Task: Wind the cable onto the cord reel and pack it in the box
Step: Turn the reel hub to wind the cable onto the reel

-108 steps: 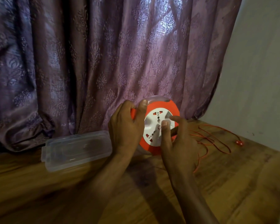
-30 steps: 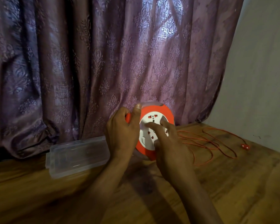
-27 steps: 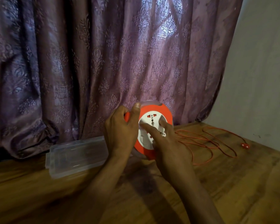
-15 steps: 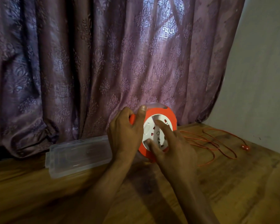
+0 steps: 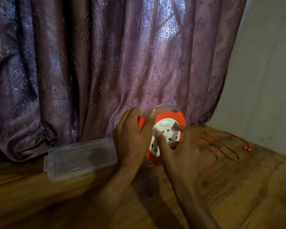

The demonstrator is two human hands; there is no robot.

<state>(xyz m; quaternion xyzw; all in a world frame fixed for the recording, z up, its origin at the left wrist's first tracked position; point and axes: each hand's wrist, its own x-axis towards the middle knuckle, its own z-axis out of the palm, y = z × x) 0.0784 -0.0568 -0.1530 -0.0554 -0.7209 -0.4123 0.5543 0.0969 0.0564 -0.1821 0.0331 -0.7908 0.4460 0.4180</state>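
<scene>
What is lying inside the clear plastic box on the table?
Nothing can be seen inside the clear plastic box. Through its closed lid only the wooden table shows. The view through the lid is blurred, and the left hand covers the right end.

A mauve patterned curtain [image 5: 92, 66] hangs in folds across the far side, backlit near its top. A plain pale wall [image 5: 269, 76] stands right. The wooden desk [image 5: 238, 195] lies dim.
</scene>
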